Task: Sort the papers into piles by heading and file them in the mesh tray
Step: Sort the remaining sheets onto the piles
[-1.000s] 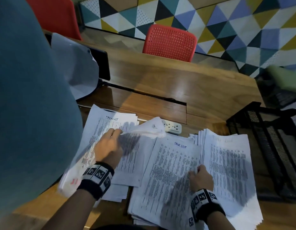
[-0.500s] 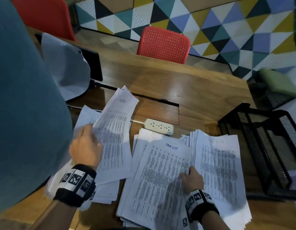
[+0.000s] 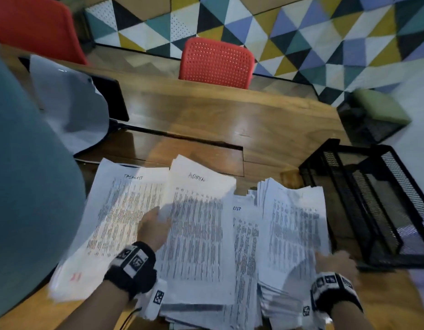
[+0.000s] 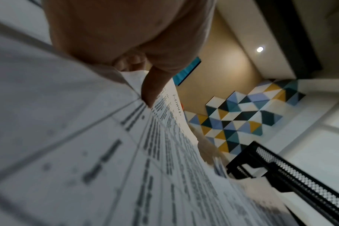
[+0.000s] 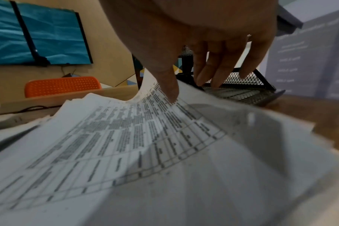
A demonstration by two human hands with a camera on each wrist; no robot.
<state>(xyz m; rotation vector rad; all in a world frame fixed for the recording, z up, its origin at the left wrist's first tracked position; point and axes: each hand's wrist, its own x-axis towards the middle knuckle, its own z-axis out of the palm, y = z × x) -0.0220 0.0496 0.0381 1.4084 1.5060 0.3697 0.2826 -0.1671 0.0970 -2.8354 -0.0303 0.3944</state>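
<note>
Left hand (image 3: pixel 154 231) pinches the left edge of an ADMIN-headed sheet (image 3: pixel 199 225), thumb on top, fingers (image 4: pixel 133 62) curled underneath; sheet is lifted off the piles, its top edge hanging over bare wood just short of the cable-slot flap (image 3: pixel 182 158). Under it to the left lies the pile w/ a handwritten heading, prob. "TASK LIST" (image 3: pixel 120 215), near-left corner sticking out past the tabletop (image 3: pixel 206 120) edge. Middle pile (image 3: pixel 245 246) is mostly covered, only "LIST" showing.

Right hand (image 3: pixel 334 258) sits at the near-right corner of the right pile (image 3: pixel 294 225); thumb presses the curled-up top sheet, the other fingers (image 5: pixel 221 67) hang straight and relaxed beyond the paper's edge, gripping nothing that I can see. That pile's sheets are fanned, edges ragged, right edge just beside the black mesh tray (image 3: pixel 372 201); only a thin strip of wood between them.

Tray stands at the tabletop's right end, no paper visible in it, blurred tho. Far half of the tabletop is bare wood up to the back edge, red chair (image 3: pixel 215 60) behind it. Far left, a pale lamp-like shade (image 3: pixel 70 106) and a dark panel (image 3: pixel 111 98) crowd the corner. A blue-grey shape (image 3: pixel 28 186) blocks the left side of the head view.
</note>
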